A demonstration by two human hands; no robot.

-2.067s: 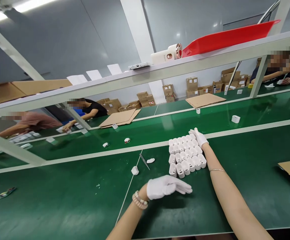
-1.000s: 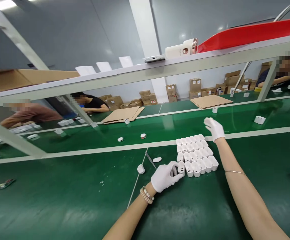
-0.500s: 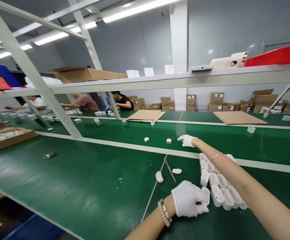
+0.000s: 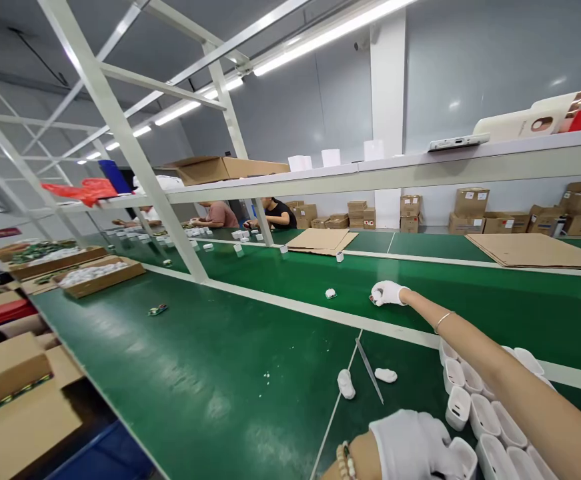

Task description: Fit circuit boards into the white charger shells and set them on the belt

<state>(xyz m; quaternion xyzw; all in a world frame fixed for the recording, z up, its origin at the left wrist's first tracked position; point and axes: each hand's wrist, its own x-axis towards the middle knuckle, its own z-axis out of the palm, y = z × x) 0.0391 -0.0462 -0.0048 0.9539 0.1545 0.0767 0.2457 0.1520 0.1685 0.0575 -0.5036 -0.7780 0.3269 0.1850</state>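
My right hand point(image 4: 388, 293), in a white glove, reaches onto the green belt point(image 4: 270, 283), its fingers closed on a small white part with a bit of red showing. To its left on the belt sits another small white part point(image 4: 330, 293). Near the bottom edge my gloved left hand point(image 4: 413, 445) has its fingers round a white oval case point(image 4: 463, 455). Rows of white cases point(image 4: 493, 417) stand beside it, partly behind my right forearm. Metal tweezers point(image 4: 369, 371) lie between two white pieces, one to the left point(image 4: 346, 385) and one to the right point(image 4: 385, 375).
A shelf point(image 4: 420, 175) on white posts crosses above the belt, bearing a phone point(image 4: 459, 142). Flat cardboard point(image 4: 320, 240) lies beyond the belt. A circuit piece point(image 4: 158, 310) and a box of white parts point(image 4: 101, 275) are at left. Several people sit further along the line.
My right hand has closed on the small white part on the belt. The view has turned left, and my left hand now appears lower, still at the case.
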